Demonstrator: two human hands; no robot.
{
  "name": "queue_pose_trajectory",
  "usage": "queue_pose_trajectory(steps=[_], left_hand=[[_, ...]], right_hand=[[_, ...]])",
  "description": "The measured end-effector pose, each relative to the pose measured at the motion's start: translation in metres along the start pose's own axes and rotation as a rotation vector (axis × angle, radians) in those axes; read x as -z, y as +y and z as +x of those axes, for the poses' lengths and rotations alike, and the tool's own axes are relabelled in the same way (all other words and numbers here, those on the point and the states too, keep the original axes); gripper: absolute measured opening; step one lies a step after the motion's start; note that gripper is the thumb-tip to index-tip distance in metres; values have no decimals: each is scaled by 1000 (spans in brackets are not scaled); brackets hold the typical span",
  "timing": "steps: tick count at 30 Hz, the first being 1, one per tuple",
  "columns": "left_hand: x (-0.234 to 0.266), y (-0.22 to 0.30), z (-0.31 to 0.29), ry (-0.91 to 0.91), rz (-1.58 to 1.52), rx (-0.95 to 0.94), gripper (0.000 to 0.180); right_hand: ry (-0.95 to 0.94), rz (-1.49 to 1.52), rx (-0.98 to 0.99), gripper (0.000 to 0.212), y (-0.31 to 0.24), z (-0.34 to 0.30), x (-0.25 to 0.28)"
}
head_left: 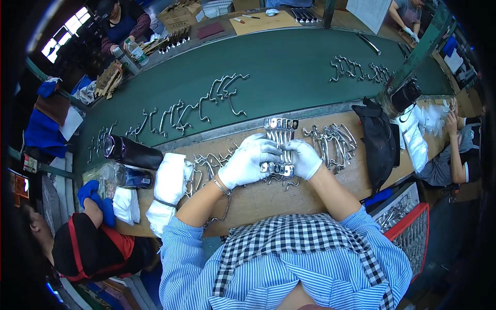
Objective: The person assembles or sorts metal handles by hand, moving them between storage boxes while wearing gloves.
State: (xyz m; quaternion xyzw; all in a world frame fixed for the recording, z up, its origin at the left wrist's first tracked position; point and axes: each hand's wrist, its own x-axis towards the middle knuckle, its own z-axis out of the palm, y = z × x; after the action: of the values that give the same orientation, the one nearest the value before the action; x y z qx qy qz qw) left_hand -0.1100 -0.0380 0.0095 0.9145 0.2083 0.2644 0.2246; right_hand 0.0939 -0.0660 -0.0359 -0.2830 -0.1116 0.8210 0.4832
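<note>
1. Bundle of metal wrenches (pixel 279 137): it sits between the two gloved hands, over the near part of the wooden surface (pixel 248 199); I cannot tell whether it touches that surface.
2. The bundle's shiny ends form one row above the fingers and another below them.
3. The left hand (pixel 250 161), in a white glove, grips the bundle from its left side, fingers reaching across its front.
4. The right hand (pixel 305 159), also white-gloved, closes on the bundle's right side.
5. Beside the left hand lies a loose left pile (pixel 207 164) of curved metal pieces; a right pile (pixel 333 144) lies just beyond the right hand.
6. Past the surface runs a green belt (pixel 289 77), carrying more curved pieces in scattered groups.
7. A black bag (pixel 376 147) lies right of the right pile, and a white packet (pixel 169 178) lies left of the left pile.
</note>
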Motion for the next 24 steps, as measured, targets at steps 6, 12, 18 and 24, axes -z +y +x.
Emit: queue_pose_trajectory(steps=[6,12,18,24], left_hand=[[0,-9,-1,8,24,4,22],[0,-27,16,65,90,14,32],[-8,-52,54,161,137,298,34],[-23,-83,69,210,-45,428,53]], right_hand=[[5,-9,3,22,-1,9,5],[-1,-5,-1,24,-23,26,9],[116,-183,59,16,-67,78,18],[232,-389,263,16,-146,135,57]])
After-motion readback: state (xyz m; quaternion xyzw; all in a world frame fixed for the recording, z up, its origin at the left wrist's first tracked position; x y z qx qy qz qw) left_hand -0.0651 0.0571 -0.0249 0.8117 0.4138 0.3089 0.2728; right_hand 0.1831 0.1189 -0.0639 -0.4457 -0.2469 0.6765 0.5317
